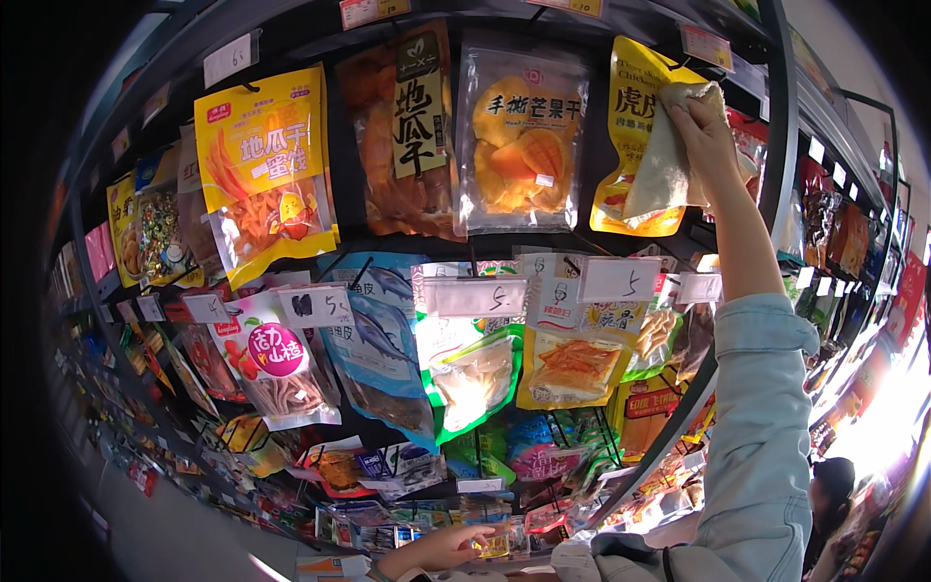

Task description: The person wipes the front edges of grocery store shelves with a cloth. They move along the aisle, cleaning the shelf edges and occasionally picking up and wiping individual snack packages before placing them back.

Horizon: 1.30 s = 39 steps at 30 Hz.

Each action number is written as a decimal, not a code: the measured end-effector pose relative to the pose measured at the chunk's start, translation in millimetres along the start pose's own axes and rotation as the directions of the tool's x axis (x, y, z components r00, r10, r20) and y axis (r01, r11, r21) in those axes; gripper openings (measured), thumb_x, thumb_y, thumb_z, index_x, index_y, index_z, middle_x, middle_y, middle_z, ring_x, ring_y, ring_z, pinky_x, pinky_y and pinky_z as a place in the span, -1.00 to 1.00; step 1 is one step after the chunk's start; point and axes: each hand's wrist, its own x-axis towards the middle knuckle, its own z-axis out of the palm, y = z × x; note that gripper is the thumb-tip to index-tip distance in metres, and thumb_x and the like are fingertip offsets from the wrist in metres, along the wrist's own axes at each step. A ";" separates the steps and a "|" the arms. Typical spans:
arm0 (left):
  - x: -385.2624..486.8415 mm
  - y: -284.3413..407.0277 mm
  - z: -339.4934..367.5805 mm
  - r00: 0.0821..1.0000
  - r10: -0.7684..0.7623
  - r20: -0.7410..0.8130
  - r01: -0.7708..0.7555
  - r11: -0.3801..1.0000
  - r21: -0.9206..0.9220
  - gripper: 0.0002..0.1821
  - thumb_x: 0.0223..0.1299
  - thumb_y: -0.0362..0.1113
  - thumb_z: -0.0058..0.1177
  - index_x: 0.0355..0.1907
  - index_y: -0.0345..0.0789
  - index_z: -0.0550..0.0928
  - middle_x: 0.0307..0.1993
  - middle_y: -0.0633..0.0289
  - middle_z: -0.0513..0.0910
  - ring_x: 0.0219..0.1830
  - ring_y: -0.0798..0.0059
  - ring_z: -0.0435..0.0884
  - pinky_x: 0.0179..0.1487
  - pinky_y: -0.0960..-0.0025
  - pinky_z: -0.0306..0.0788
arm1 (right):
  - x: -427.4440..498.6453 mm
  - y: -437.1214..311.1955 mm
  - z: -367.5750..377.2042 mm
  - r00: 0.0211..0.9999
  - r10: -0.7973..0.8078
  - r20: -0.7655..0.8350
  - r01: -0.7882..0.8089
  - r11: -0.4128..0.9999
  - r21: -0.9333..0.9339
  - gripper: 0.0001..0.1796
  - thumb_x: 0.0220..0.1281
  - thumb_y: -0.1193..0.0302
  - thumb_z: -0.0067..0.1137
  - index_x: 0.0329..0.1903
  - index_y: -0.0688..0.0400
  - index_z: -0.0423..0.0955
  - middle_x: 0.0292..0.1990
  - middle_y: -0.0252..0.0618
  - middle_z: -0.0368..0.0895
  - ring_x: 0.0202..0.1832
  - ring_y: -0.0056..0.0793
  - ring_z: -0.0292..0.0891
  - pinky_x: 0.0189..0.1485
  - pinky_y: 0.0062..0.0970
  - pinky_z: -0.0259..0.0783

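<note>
My right hand point(702, 134) grips a pale cloth point(658, 174) at the upper right, the arm raised in a light denim sleeve. The cloth lies against the front of a yellow snack bag point(618, 145) hanging from the rack and covers part of its print. To the left of that bag hangs a clear pouch of dried mango point(520, 145). Low in the view, my left hand point(454, 545) is held with its index finger extended, near small packets on the lower rack. Nothing shows in it, though some of its fingers are curled from sight.
Dried sweet potato bags point(265, 174) and a blue fish-skin pouch point(378, 342) hang on hooks. Handwritten price tags point(476, 297) project in front of them. A dark metal upright point(782, 116) stands right of my hand. Another person point(833, 487) is at the lower right.
</note>
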 end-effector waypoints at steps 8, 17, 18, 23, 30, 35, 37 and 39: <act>-13.2 -27.2 0.3 1.000 0.020 -0.007 -0.019 0.998 0.064 -0.43 0.40 -0.19 -0.09 0.41 -0.27 0.27 0.14 0.14 0.54 0.06 0.40 0.54 0.06 0.34 0.41 | -51.8 -6.4 27.9 0.918 -0.353 0.182 0.363 0.932 -0.022 -0.84 0.30 0.45 0.08 -0.29 0.32 0.40 -0.30 -0.20 0.41 -0.19 -0.38 0.38 -0.08 -0.49 0.29; -35.2 -26.7 -5.3 0.991 -0.122 0.062 0.114 0.987 0.112 -0.42 0.41 -0.16 -0.10 0.42 -0.28 0.25 0.17 0.08 0.53 0.13 0.39 0.53 0.16 0.38 0.39 | -28.9 -86.4 44.6 0.867 -0.423 0.263 0.415 0.905 0.087 -0.77 0.33 0.35 0.08 -0.16 0.29 0.48 -0.19 -0.19 0.52 -0.14 -0.25 0.47 -0.01 -0.43 0.36; -37.8 -30.7 -6.1 0.991 -0.120 0.061 0.112 0.986 0.122 -0.42 0.41 -0.16 -0.09 0.42 -0.28 0.24 0.18 0.08 0.53 0.14 0.38 0.53 0.16 0.37 0.39 | -23.7 -93.7 52.5 0.865 -0.395 0.309 0.405 0.914 0.033 -0.76 0.33 0.33 0.07 -0.14 0.27 0.49 -0.16 -0.20 0.53 -0.12 -0.24 0.48 0.01 -0.43 0.37; -46.6 -60.4 -7.1 0.993 -0.106 0.052 0.101 0.991 0.085 -0.42 0.40 -0.19 -0.08 0.42 -0.28 0.26 0.17 0.08 0.54 0.12 0.36 0.54 0.16 0.35 0.40 | -2.0 -117.0 88.2 0.844 -0.323 0.428 0.385 0.921 -0.063 -0.73 0.35 0.26 0.06 -0.10 0.20 0.52 -0.13 -0.20 0.55 -0.10 -0.22 0.50 0.02 -0.40 0.38; -65.1 -84.9 -9.8 0.997 -0.073 0.041 0.068 0.993 0.097 -0.44 0.42 -0.13 -0.08 0.40 -0.26 0.29 0.13 0.09 0.57 0.07 0.33 0.58 0.12 0.33 0.42 | -27.0 -127.2 101.6 0.686 -0.313 0.656 0.481 0.873 -0.086 -0.75 0.35 0.27 0.10 -0.25 0.23 0.45 -0.17 -0.23 0.45 -0.15 -0.30 0.41 -0.05 -0.38 0.34; -73.0 -91.2 -10.5 0.996 -0.071 0.050 0.063 0.988 0.142 -0.43 0.40 -0.10 -0.05 0.39 -0.26 0.30 0.11 0.12 0.58 0.07 0.31 0.58 0.11 0.33 0.43 | -12.8 -114.0 106.6 0.885 -0.285 0.367 0.398 0.872 -0.284 -0.75 0.29 0.25 0.08 -0.18 0.17 0.55 -0.12 -0.05 0.50 -0.13 -0.04 0.48 -0.04 -0.26 0.41; -76.5 -95.1 -10.4 0.998 -0.051 0.042 0.045 0.989 0.137 -0.43 0.40 -0.10 -0.06 0.39 -0.27 0.29 0.11 0.12 0.58 0.07 0.33 0.58 0.11 0.33 0.43 | -14.7 -106.6 105.9 0.900 -0.249 0.359 0.357 0.892 -0.276 -0.76 0.28 0.25 0.09 -0.18 0.16 0.55 -0.12 -0.03 0.49 -0.12 -0.01 0.48 -0.03 -0.26 0.41; -81.1 -98.9 -10.6 0.998 -0.049 0.035 0.044 0.993 0.111 -0.43 0.40 -0.11 -0.07 0.39 -0.28 0.29 0.10 0.12 0.59 0.07 0.34 0.58 0.12 0.33 0.43 | -21.9 -102.1 101.9 0.917 -0.217 0.334 0.313 0.911 -0.268 -0.77 0.28 0.27 0.11 -0.18 0.16 0.55 -0.12 -0.01 0.48 -0.11 0.01 0.48 -0.04 -0.26 0.41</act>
